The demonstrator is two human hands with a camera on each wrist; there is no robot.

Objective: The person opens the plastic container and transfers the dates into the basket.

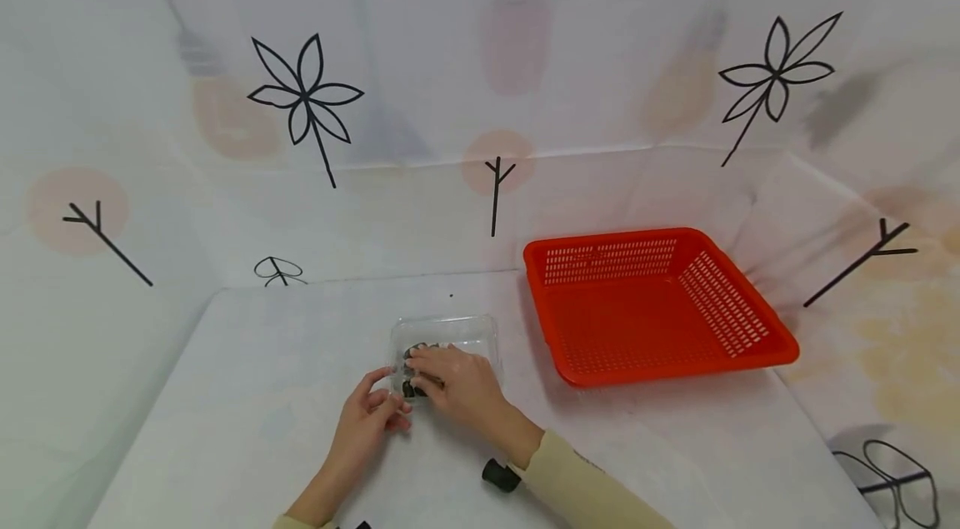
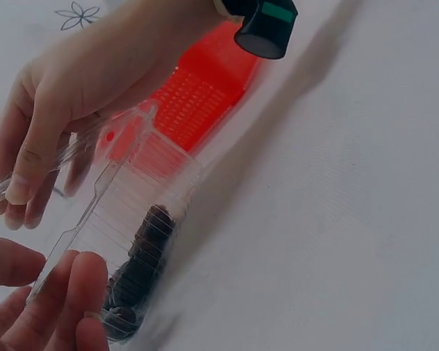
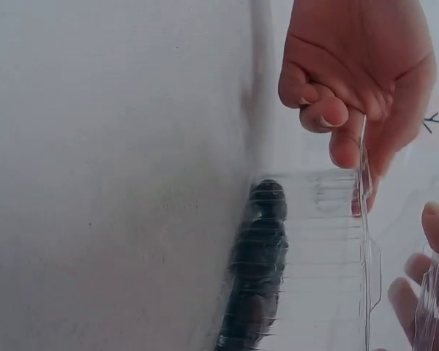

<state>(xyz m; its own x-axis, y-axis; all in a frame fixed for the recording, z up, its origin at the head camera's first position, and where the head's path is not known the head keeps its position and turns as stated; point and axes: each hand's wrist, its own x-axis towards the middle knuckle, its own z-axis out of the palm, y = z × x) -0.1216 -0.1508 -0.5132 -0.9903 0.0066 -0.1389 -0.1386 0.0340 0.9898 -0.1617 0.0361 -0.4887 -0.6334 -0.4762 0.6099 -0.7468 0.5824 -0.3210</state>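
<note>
A clear plastic box with ribbed walls stands on the table, with a row of dark, rounded pieces along its bottom; their kind cannot be told. My left hand pinches the box's rim at the near left corner, thumb and fingers on either side of the edge. From the right, my right hand reaches over the box. Between its thumb and fingers is the clear raised lid, best seen in the left wrist view. In the head view the right hand covers part of the dark pieces.
A red plastic basket with slotted sides stands to the right of the box, near the back of the table. White cloth covers the table, and a patterned cloth hangs behind and at the sides. Each wrist wears a dark camera.
</note>
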